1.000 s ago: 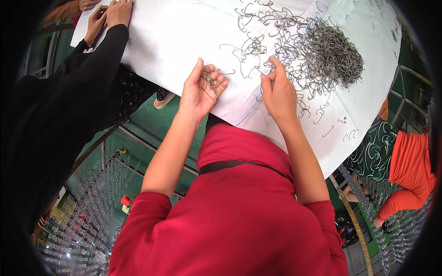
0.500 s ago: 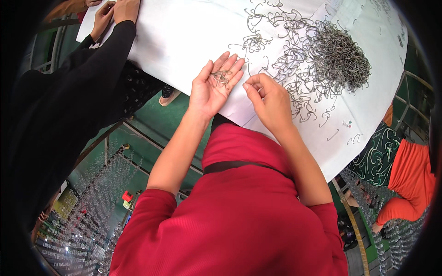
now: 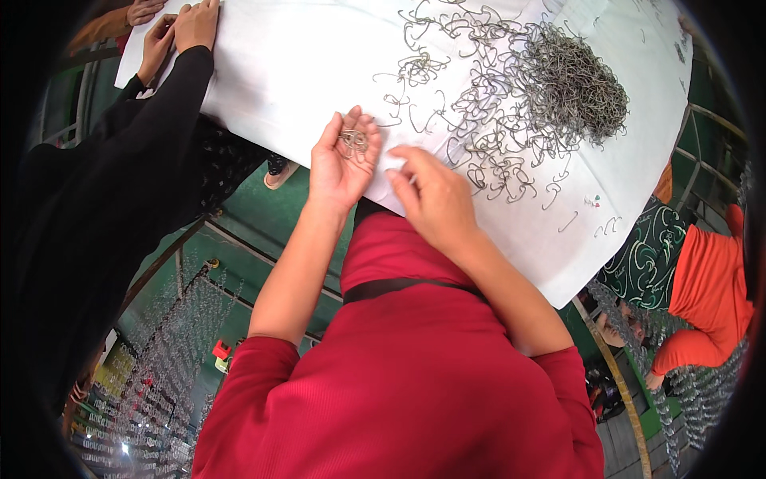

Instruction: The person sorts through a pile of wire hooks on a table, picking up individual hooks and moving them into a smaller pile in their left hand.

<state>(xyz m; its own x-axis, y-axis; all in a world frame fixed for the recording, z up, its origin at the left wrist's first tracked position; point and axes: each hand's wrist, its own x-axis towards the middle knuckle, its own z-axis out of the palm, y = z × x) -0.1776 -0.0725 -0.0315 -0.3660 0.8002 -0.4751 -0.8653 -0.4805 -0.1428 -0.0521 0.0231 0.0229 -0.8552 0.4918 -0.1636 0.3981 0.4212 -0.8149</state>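
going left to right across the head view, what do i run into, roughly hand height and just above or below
Another person's black sleeve → the left hand, palm up with a few bent wire pieces in it → the right hand → the dense wire pile → orange clothing on someone nearby.

Beside the counter at left, 1 co-worker in black; past there, at the top corner, an orange-brown sleeve. Below, against green floor, a pale shoe. Farther down, rows of shiny strands near a small red object. At right, bright orange clothing on 1 more person, next to dark green patterned cloth; lower, a yellowish pole.
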